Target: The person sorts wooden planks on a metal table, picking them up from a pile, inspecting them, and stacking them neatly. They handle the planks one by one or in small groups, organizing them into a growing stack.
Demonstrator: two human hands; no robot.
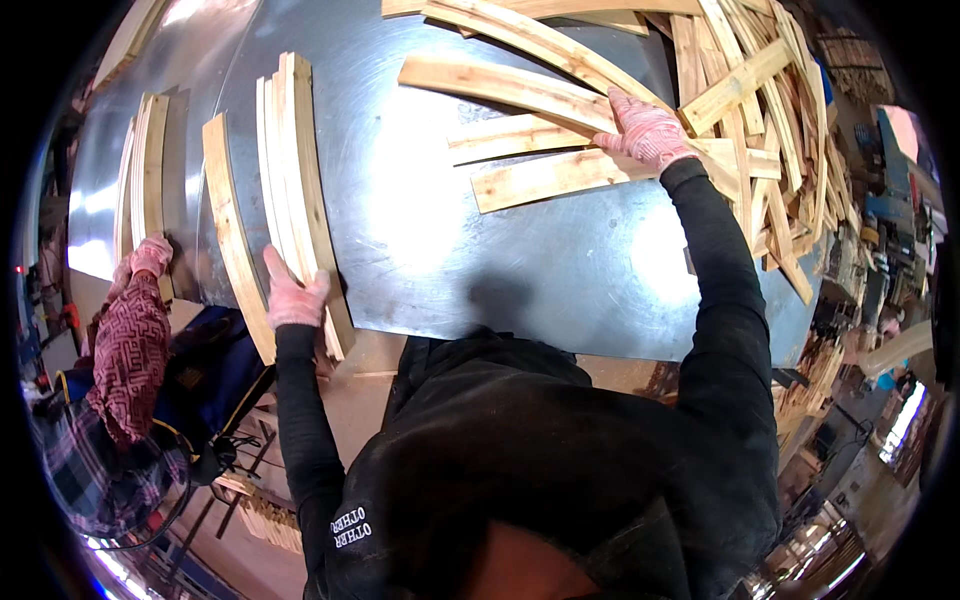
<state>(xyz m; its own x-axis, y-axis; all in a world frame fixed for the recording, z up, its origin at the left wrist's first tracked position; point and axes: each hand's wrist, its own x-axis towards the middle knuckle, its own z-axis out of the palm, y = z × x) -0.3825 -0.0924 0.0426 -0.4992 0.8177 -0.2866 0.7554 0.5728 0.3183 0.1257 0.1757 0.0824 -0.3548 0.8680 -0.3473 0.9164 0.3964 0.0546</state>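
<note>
Both of my hands wear pink-and-white knit gloves. On the left, my left hand [297, 298] grips the near part of an upright row of wooden slats [292, 170], thumb along one side and fingers at the other. Farther right, my right hand [650, 132] reaches across the table and closes around a wooden slat [510, 85], thumb on its near edge and fingers on its far edge. Two more slats, a shorter slat [515, 137] and a wider slat [560, 178], fan out below it. The undersides of both hands are hidden.
A shiny metal tabletop [400, 270] carries everything. A tangled heap of slats [760, 110] covers its right end. One single slat [232, 220] lies left of my row. At far left, a co-worker's gloved hand [150, 256] is at another slat bundle [148, 170].
</note>
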